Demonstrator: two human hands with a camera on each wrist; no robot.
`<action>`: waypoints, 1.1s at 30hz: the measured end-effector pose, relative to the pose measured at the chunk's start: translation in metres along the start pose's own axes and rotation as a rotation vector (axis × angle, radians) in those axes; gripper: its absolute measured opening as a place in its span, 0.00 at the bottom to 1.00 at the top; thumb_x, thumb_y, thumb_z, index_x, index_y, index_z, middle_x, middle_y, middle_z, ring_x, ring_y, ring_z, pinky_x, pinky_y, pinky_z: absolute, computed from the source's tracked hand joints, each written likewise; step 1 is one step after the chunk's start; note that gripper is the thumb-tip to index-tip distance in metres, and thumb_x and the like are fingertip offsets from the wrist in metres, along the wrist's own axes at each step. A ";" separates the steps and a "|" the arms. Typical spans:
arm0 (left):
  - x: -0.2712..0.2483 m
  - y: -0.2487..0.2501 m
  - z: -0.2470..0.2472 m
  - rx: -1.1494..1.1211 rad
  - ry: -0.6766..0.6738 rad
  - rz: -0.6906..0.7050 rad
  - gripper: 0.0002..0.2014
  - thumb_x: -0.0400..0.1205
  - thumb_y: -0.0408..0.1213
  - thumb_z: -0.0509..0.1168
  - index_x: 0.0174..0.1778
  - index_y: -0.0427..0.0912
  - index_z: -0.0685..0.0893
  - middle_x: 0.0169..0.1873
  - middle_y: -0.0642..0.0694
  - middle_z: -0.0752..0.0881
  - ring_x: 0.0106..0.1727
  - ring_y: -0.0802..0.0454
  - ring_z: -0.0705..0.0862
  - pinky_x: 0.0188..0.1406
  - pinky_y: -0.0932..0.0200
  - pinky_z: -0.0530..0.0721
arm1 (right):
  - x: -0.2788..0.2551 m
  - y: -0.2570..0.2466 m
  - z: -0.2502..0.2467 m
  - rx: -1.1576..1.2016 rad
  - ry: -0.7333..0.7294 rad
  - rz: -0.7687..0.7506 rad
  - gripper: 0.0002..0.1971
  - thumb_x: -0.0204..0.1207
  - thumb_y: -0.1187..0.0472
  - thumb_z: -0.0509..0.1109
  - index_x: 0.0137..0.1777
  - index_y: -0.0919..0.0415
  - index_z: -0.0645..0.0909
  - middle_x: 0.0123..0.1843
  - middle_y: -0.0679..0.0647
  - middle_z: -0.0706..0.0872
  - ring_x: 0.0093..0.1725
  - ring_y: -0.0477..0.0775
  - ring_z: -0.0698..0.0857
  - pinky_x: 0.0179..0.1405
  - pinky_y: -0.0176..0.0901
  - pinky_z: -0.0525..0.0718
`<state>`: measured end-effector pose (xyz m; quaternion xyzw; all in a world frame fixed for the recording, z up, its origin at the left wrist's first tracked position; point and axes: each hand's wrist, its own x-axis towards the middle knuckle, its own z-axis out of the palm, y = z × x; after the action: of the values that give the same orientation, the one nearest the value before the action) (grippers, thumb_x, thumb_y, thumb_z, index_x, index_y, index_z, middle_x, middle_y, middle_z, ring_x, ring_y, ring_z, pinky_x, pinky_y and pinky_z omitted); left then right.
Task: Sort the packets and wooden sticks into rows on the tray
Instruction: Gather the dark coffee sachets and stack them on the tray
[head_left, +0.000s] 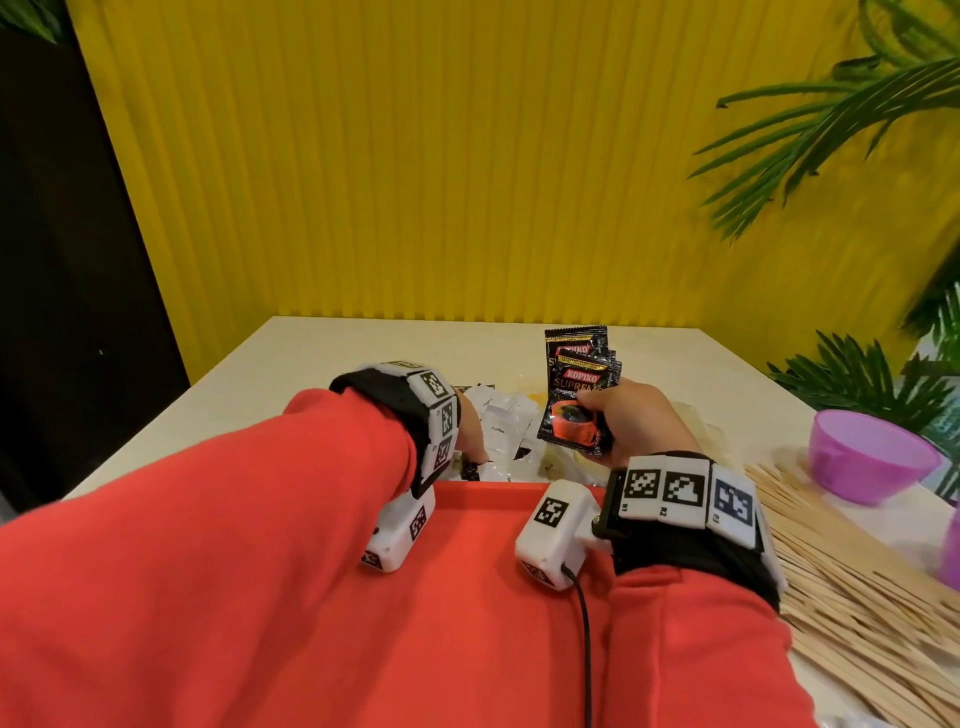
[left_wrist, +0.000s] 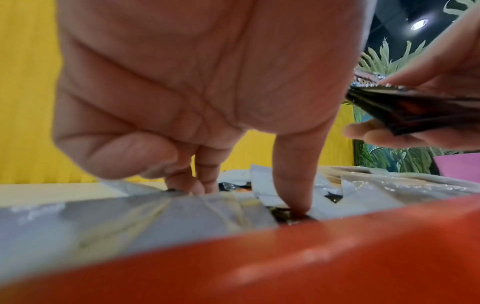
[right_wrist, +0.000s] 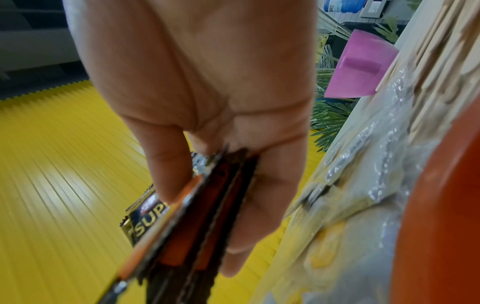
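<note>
The flat red plastic tray (head_left: 483, 525) lies nearest, under both red sleeves; its visible surface carries no rows, so sorting is judged at an early stage. The right hand (head_left: 641, 421) pinches a fanned stack of glossy black-and-red coffee packets (head_left: 574, 400) between thumb and fingers, held upright above the table. The left hand (head_left: 470, 431) reaches down into the loose pile of white and clear packets (head_left: 506, 421) just beyond the tray's far edge; its index fingertip (left_wrist: 298, 207) presses a dark packet, and no grasp is visible. The thin pale wooden sticks (head_left: 852, 582) lie heaped, unsorted, right of the tray.
</note>
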<state>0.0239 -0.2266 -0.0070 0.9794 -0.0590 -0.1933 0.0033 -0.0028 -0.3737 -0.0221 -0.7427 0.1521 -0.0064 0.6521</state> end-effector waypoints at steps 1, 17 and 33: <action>0.001 -0.001 0.001 0.019 -0.008 0.011 0.24 0.85 0.48 0.58 0.73 0.36 0.73 0.70 0.43 0.76 0.70 0.48 0.76 0.64 0.60 0.72 | 0.003 0.002 0.000 0.009 -0.006 0.008 0.09 0.77 0.67 0.65 0.36 0.56 0.75 0.57 0.72 0.83 0.52 0.63 0.83 0.64 0.68 0.78; 0.017 -0.028 -0.016 -0.370 0.094 -0.034 0.09 0.82 0.38 0.64 0.38 0.37 0.78 0.30 0.45 0.77 0.25 0.54 0.72 0.24 0.65 0.70 | 0.015 -0.001 -0.002 0.055 0.015 0.050 0.09 0.79 0.66 0.65 0.58 0.62 0.74 0.57 0.64 0.83 0.58 0.66 0.83 0.62 0.65 0.80; -0.008 -0.016 -0.042 -0.703 0.330 0.399 0.10 0.75 0.29 0.72 0.32 0.47 0.82 0.27 0.53 0.82 0.24 0.65 0.79 0.22 0.73 0.77 | -0.004 -0.003 0.011 0.042 -0.239 -0.385 0.13 0.78 0.74 0.63 0.44 0.54 0.81 0.37 0.49 0.88 0.38 0.47 0.87 0.43 0.45 0.83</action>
<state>0.0338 -0.2103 0.0344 0.9059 -0.1764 -0.0382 0.3831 -0.0036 -0.3618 -0.0203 -0.7398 -0.0713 -0.0458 0.6675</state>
